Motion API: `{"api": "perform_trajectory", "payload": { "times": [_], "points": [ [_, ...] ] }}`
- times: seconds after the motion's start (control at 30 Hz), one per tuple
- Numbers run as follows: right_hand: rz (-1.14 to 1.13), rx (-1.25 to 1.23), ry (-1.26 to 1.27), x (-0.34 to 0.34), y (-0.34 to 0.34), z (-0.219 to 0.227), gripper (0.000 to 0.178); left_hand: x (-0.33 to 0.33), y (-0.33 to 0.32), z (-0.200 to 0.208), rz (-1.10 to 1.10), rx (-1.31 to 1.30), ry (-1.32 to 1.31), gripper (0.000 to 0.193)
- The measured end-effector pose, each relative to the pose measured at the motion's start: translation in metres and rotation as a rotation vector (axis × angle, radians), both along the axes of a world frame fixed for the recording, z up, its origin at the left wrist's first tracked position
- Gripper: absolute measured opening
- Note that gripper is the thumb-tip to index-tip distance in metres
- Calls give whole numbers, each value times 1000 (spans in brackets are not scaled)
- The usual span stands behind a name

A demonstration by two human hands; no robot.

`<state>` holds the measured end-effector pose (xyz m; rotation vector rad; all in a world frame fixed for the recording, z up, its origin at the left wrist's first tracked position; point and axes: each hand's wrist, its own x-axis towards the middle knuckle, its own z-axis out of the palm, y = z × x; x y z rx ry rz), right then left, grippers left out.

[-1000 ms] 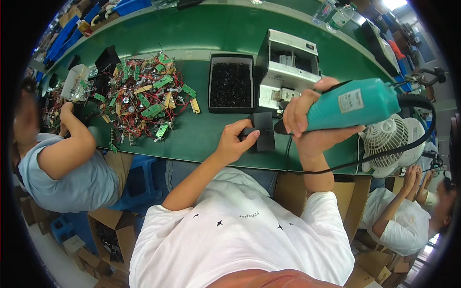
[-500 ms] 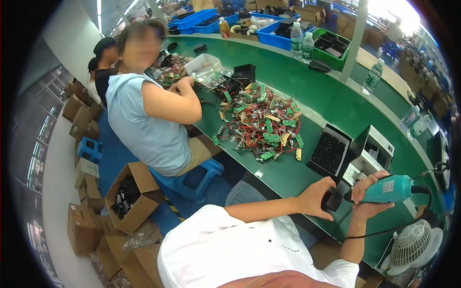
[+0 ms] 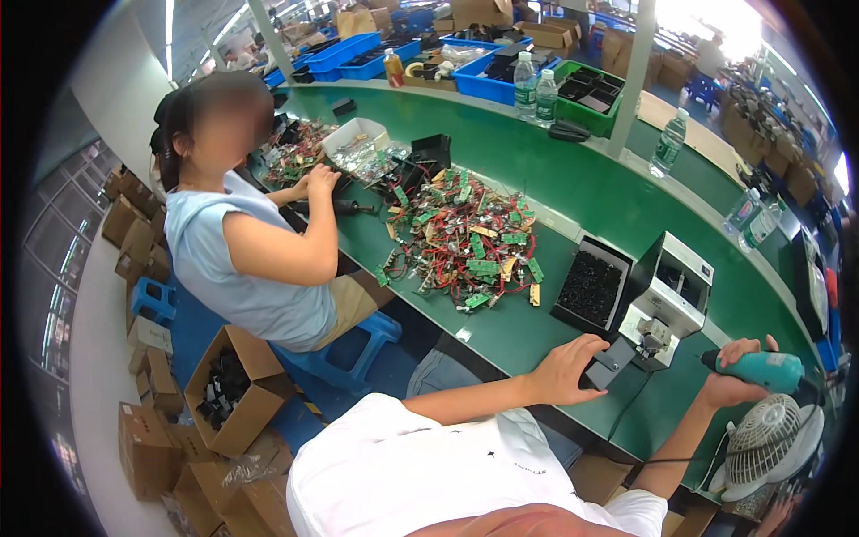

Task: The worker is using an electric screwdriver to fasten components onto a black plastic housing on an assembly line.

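My left hand [image 3: 565,372] curls its thumb and fingers round the left side of a small black plastic case [image 3: 612,362], held at the green bench near its front edge. In my right hand [image 3: 732,383] is a teal electric screwdriver [image 3: 761,369], gripped round the body with its dark tip toward the left. The screwdriver is well to the right of the case, apart from it. Just beyond the case stands a white and black boxy machine [image 3: 669,291] with a metal part on its front. Beside that, a black tray [image 3: 573,318] holds many small dark pieces, probably screws.
A heap of green circuit boards with red wires [image 3: 470,246] covers the middle bench. A white fan [image 3: 763,443] stands at the right, with a cable crossing near my right forearm. On my left a co-worker [image 3: 250,242] sits on a blue stool [image 3: 353,352]. Bottles [image 3: 669,143] line the ledge.
My right hand has drawn the screwdriver away from the case, to the right. The case now lies flatter, its face showing, in my left hand. The co-worker's head has turned.
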<state>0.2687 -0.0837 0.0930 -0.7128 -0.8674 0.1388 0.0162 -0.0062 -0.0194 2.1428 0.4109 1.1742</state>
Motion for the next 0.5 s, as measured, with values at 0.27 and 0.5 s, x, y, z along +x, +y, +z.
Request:
{"api": "perform_trajectory", "payload": {
  "times": [0.27, 0.5],
  "points": [
    [-277, -166, -46, 21, -3, -35, 76, -28, 16, 28, 8, -233, 123, 47],
    [-501, -156, -136, 20, 2, -49, 51, 23, 158, 92, 47, -529, -45, 37]
  ]
}}
